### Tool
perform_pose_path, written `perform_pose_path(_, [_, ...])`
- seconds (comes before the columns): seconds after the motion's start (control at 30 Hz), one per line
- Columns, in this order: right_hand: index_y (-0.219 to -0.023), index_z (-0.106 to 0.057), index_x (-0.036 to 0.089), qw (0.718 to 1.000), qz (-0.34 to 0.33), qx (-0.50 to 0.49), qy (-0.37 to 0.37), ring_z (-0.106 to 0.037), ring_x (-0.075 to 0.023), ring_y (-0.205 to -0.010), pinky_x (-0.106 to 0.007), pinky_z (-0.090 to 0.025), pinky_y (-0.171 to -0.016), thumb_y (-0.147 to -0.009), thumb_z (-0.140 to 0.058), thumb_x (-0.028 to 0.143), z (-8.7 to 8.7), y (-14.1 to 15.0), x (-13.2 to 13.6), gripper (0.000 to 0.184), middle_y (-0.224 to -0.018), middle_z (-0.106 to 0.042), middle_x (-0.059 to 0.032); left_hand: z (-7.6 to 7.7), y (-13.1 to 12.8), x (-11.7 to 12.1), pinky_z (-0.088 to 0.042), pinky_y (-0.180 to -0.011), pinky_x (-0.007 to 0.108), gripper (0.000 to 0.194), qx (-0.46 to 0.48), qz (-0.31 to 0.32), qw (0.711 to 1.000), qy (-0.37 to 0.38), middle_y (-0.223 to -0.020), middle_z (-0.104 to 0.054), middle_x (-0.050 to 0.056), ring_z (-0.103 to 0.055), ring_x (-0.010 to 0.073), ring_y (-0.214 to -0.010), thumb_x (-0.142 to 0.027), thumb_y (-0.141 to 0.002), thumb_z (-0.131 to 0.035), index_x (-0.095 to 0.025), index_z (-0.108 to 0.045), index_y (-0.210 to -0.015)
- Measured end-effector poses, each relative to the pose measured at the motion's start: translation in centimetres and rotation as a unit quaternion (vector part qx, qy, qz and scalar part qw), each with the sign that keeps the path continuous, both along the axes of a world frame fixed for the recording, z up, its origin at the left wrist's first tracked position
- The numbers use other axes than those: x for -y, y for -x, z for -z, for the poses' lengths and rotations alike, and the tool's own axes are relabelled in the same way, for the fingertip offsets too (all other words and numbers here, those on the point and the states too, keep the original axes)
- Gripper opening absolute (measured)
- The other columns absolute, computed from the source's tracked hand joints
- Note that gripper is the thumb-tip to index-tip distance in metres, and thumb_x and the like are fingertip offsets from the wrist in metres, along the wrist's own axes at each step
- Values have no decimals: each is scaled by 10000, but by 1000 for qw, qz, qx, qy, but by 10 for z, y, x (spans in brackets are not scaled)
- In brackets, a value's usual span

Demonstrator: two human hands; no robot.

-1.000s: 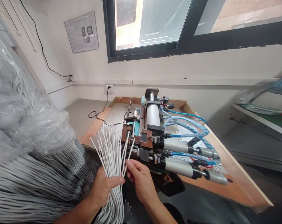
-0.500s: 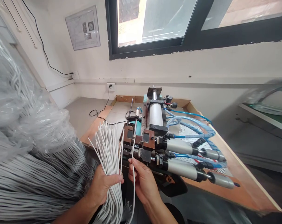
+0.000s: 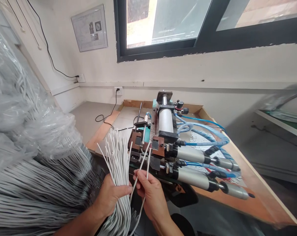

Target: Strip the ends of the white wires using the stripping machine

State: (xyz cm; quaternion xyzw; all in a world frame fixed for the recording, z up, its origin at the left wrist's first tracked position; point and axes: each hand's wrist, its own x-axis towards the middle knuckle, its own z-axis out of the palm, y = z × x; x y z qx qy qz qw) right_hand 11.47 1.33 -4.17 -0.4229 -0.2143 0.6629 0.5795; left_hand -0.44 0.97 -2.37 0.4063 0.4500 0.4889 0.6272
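Observation:
My left hand (image 3: 111, 193) is wrapped round a thick bundle of white cables (image 3: 117, 154), their cut ends fanning upward. Close by on the right, my right hand (image 3: 148, 188) is closed on two single cables (image 3: 143, 160). One is pinched between thumb and fingers, and the other runs up past the thumb. Their tips lean over the front of a pneumatic machine (image 3: 152, 144) with brown clamp blocks. Whether the tips touch the blocks, I cannot tell.
Large stacks of grey cables (image 3: 35, 196), partly under clear plastic wrap (image 3: 32, 118), fill the left side. The machine's silver cylinders (image 3: 192, 177) and blue air hoses (image 3: 204, 142) spread right across the wooden-edged bench (image 3: 268, 200). A shelf (image 3: 281, 126) stands at the right.
A second cable now shows in my right hand, where one stood before. The single cable upright in the machine's front has come away and leans right. The view has shifted slightly.

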Motion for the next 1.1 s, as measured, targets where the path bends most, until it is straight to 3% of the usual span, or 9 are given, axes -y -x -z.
perform_pose_path(0.17, [-628, -635, 136, 999, 27, 9, 27, -316, -38, -402, -170, -208, -390, -564, -728, 385, 7, -5, 8, 274, -503, -494, 31, 3, 2, 1, -470, -564, 280, 135, 14, -36, 997, 67, -607, -654, 35, -606, 181, -576, -131, -542, -700, -106, -662, -669])
perform_pose_path(0.33, [-616, -631, 125, 999, 19, -22, 35, -276, -28, -383, -168, -196, -374, -546, -737, 389, 5, -8, 3, 293, -467, -444, 50, 3, -1, 2, -491, -556, 301, 168, 28, -43, 996, 79, -609, -656, 45, -621, 195, -555, -159, -536, -707, -91, -663, -683])
perform_pose_path(0.5, [-663, -631, 113, 998, -8, -53, 34, -276, -24, -397, -161, -182, -375, -577, -732, 367, 4, -9, -4, 287, -480, -425, 53, 4, -2, 2, -471, -491, 254, 160, 24, -43, 998, 43, -557, -624, 0, -584, 149, -496, -111, -534, -695, -112, -634, -682])
perform_pose_path(0.67, [-664, -604, 135, 993, -88, -84, 3, -231, -35, -401, -170, -217, -388, -597, -725, 364, 3, -3, -7, 268, -443, -283, 98, 7, -2, 3, -459, -504, 248, 193, -6, -1, 1000, -18, -575, -646, 7, -573, 146, -515, -46, -571, -632, -114, -644, -751])
perform_pose_path(0.9, [-641, -611, 132, 999, -5, 33, -25, -372, -52, -424, -167, -212, -379, -606, -710, 389, 5, -1, 7, 278, -513, -513, 10, 6, 1, 5, -456, -636, 262, 182, -10, 3, 999, -47, -677, -670, 15, -580, 157, -647, -49, -589, -628, -121, -651, -754])
perform_pose_path(1.1, [-690, -663, 118, 997, -14, 70, 20, -371, -42, -421, -163, -234, -392, -571, -728, 419, 24, -7, 32, 330, -537, -555, -18, 13, 7, 7, -437, -537, 239, 107, 12, -39, 999, 15, -553, -622, -11, -559, 137, -536, -102, -566, -671, -122, -611, -652])
